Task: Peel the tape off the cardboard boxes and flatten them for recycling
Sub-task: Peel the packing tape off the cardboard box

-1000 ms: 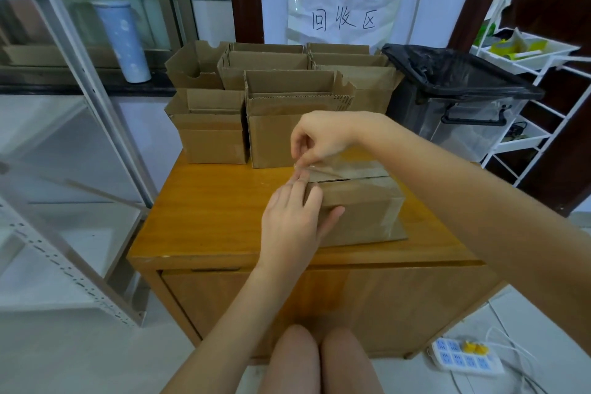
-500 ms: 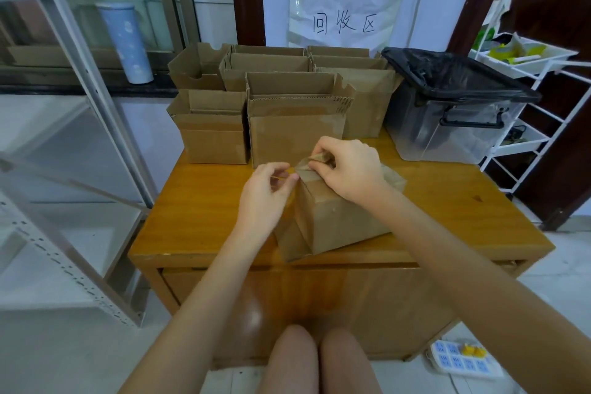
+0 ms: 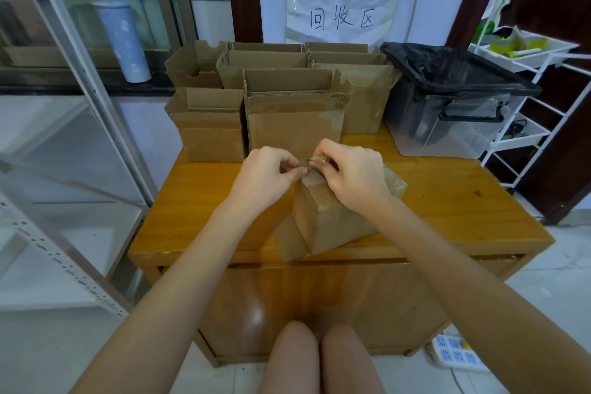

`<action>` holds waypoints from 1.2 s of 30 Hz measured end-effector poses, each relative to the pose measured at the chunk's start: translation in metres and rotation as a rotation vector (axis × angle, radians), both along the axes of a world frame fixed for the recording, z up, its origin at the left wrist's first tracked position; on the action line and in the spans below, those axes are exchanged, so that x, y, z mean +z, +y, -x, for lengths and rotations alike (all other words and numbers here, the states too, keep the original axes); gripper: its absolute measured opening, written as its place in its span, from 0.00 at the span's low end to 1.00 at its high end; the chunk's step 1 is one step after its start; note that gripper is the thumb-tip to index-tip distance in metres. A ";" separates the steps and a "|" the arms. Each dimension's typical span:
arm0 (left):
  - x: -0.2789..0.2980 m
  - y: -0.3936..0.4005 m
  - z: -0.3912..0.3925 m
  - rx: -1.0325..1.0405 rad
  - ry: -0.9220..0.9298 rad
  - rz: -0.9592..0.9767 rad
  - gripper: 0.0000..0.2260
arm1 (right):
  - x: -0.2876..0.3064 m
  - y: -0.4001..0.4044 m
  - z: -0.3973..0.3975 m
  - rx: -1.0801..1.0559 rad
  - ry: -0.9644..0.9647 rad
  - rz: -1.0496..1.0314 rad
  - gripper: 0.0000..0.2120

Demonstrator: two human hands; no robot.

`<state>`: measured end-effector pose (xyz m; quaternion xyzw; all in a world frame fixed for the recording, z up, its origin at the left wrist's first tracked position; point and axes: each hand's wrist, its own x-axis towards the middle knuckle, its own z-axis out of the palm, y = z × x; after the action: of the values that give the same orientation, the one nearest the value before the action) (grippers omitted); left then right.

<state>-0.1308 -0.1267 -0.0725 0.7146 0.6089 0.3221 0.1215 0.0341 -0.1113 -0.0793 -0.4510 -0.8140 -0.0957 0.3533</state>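
A small taped cardboard box (image 3: 332, 221) lies tilted on the wooden table (image 3: 198, 227), one flap hanging toward the front edge. Just above its top far corner, both hands meet on a crumpled strip of clear tape (image 3: 315, 161). My left hand (image 3: 271, 174) pinches one end of the tape between thumb and fingers. My right hand (image 3: 353, 177) pinches the other end while its palm lies over the box top. Part of the box top is hidden under my right hand.
Several open cardboard boxes (image 3: 287, 112) stand in rows at the table's back. A clear bin with a black liner (image 3: 454, 96) sits at the back right. A white wire rack (image 3: 537, 99) is to the right, a metal shelf frame (image 3: 80, 99) to the left, a power strip (image 3: 457, 352) on the floor.
The box was turned from flat to tilted on its edge. My right hand came back from reaching across, and both hands closed in on the tape at the box's top corner.
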 end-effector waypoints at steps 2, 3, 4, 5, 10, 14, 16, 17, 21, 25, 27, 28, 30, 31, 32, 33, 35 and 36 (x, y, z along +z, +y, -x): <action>0.005 0.000 -0.004 -0.007 0.129 -0.014 0.09 | -0.001 -0.001 0.001 -0.010 0.015 -0.014 0.04; 0.006 -0.001 -0.006 -0.008 0.228 -0.046 0.09 | -0.001 -0.002 0.002 -0.015 0.020 -0.021 0.04; 0.007 -0.003 -0.009 -0.007 0.338 -0.089 0.10 | -0.001 -0.002 0.002 -0.020 0.025 -0.026 0.04; 0.007 -0.005 -0.012 -0.004 0.437 -0.129 0.10 | -0.001 -0.001 0.003 -0.023 0.027 -0.027 0.04; 0.005 -0.012 -0.022 -0.003 0.787 -0.219 0.07 | -0.001 0.001 0.004 -0.024 0.025 -0.007 0.03; 0.002 -0.008 -0.018 -0.039 0.777 -0.249 0.08 | 0.000 -0.001 0.006 -0.028 0.036 0.021 0.04; 0.002 -0.004 -0.012 -0.082 0.748 -0.266 0.07 | 0.001 0.000 0.005 -0.020 0.036 0.049 0.06; 0.001 -0.003 -0.008 -0.103 0.729 -0.269 0.06 | 0.001 0.001 0.005 -0.021 0.029 0.071 0.08; -0.005 0.001 -0.002 -0.132 0.511 -0.258 0.07 | 0.004 0.002 0.001 -0.024 -0.020 0.180 0.10; -0.019 -0.005 -0.001 -0.002 0.048 -0.219 0.11 | 0.003 0.005 -0.003 -0.044 -0.013 0.199 0.07; -0.029 -0.008 0.000 0.013 -0.108 -0.200 0.10 | 0.003 0.008 -0.002 -0.099 -0.022 0.197 0.10; -0.033 -0.009 0.001 0.013 -0.162 -0.193 0.09 | 0.003 0.008 -0.001 -0.115 -0.022 0.193 0.11; -0.036 -0.011 0.002 0.016 -0.216 -0.185 0.09 | 0.003 0.008 0.000 -0.112 -0.005 0.181 0.11; -0.034 -0.010 0.003 0.017 -0.211 -0.172 0.08 | 0.004 0.007 0.000 -0.102 0.007 0.183 0.10; -0.031 -0.008 0.004 0.017 -0.188 -0.149 0.08 | 0.004 0.006 0.000 -0.090 0.021 0.191 0.10; -0.027 -0.005 0.006 0.017 -0.150 -0.122 0.08 | 0.004 0.006 -0.001 -0.076 0.036 0.198 0.10; -0.018 0.001 0.009 0.008 -0.067 -0.076 0.07 | 0.004 0.005 -0.001 -0.052 0.067 0.188 0.09; -0.014 0.003 0.010 -0.001 -0.017 -0.071 0.07 | 0.003 0.004 -0.002 -0.046 0.083 0.186 0.08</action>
<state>-0.1406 -0.1233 -0.0869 0.7160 0.5958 0.3495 0.1012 0.0358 -0.1072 -0.0758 -0.5039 -0.7936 -0.0091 0.3408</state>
